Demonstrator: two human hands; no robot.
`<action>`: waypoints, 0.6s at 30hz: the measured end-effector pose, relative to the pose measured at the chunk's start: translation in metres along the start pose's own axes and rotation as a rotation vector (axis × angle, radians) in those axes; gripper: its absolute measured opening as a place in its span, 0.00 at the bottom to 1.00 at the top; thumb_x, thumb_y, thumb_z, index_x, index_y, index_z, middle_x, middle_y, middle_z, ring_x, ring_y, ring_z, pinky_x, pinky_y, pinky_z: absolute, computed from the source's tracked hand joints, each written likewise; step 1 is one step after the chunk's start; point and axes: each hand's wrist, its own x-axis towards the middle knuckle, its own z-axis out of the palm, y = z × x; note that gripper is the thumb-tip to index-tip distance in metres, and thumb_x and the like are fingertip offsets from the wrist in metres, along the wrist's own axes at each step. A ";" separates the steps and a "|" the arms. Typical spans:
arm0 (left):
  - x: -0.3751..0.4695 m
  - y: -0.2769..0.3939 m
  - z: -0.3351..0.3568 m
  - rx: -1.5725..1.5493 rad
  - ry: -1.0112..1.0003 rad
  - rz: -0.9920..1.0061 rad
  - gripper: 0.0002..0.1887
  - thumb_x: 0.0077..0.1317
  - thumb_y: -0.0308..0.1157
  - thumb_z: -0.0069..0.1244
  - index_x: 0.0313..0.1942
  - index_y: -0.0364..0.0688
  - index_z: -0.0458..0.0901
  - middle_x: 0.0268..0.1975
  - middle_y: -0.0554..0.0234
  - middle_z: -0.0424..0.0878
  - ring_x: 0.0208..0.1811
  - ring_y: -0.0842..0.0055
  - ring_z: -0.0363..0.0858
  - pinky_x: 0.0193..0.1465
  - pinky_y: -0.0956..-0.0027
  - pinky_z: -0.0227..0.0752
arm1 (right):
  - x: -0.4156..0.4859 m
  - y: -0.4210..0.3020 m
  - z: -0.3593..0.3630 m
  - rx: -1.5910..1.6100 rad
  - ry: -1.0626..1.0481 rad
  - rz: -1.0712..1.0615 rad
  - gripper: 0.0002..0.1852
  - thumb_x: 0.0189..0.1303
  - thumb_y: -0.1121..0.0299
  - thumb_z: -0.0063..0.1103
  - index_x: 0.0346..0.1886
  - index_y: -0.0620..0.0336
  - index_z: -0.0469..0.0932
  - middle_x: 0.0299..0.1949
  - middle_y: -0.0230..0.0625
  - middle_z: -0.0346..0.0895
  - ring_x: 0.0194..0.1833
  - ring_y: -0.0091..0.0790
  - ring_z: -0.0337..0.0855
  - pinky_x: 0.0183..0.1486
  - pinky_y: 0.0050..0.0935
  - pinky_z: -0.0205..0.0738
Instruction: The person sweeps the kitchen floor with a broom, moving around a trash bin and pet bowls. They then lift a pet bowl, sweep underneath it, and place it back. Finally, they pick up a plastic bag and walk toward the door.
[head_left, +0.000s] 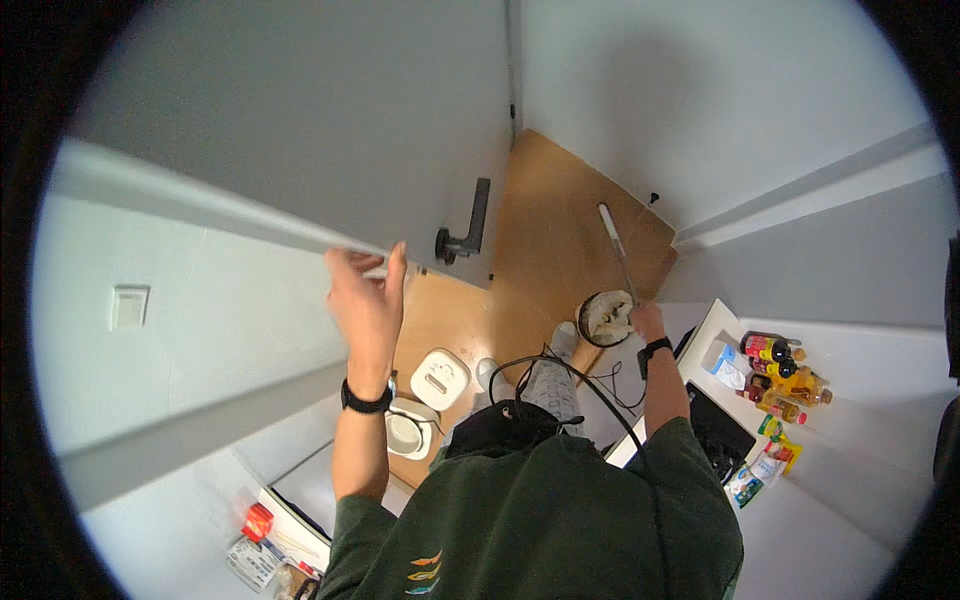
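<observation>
My left hand (367, 296), blurred and wearing a black wristband, is at the free edge of a grey door (360, 135). Its thumb lies over the door's face and its fingers curl behind the edge. The black lever handle (472, 221) sits just right of this hand. Low on the right, my right hand (649, 322) is closed around a long thin pole (621, 251), grey near the hand and white at its far section. A round bin (611, 319) with a pale liner stands beside that hand; its contents are unclear.
Between my feet and the left wall are a white lidded appliance (440, 379) and another white unit (409, 427). Bottles (772, 349) and packets crowd the right counter (716, 330). A black doorstop (654, 198) is by the far wall. A dark cable (592, 382) hangs across my body.
</observation>
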 end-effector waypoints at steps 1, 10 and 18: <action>-0.004 0.009 0.004 0.007 -0.007 -0.011 0.22 0.66 0.39 0.63 0.45 0.33 0.70 0.36 0.47 0.86 0.34 0.69 0.88 0.31 0.70 0.81 | 0.012 0.019 0.009 0.156 0.095 0.024 0.17 0.77 0.62 0.44 0.43 0.61 0.82 0.30 0.46 0.80 0.27 0.42 0.77 0.32 0.41 0.76; -0.040 0.076 0.044 0.008 -0.075 0.002 0.17 0.62 0.26 0.62 0.45 0.27 0.75 0.37 0.48 0.86 0.34 0.70 0.87 0.35 0.68 0.84 | 0.132 0.149 0.105 0.267 0.131 0.295 0.13 0.66 0.68 0.58 0.24 0.62 0.78 0.24 0.39 0.79 0.26 0.40 0.78 0.29 0.42 0.72; -0.070 0.109 0.085 -0.101 -0.093 0.177 0.23 0.60 0.22 0.61 0.54 0.32 0.71 0.53 0.49 0.80 0.48 0.67 0.80 0.52 0.61 0.77 | 0.165 0.182 0.113 0.685 -0.368 0.587 0.14 0.71 0.57 0.54 0.47 0.58 0.77 0.53 0.41 0.74 0.46 0.43 0.78 0.47 0.46 0.75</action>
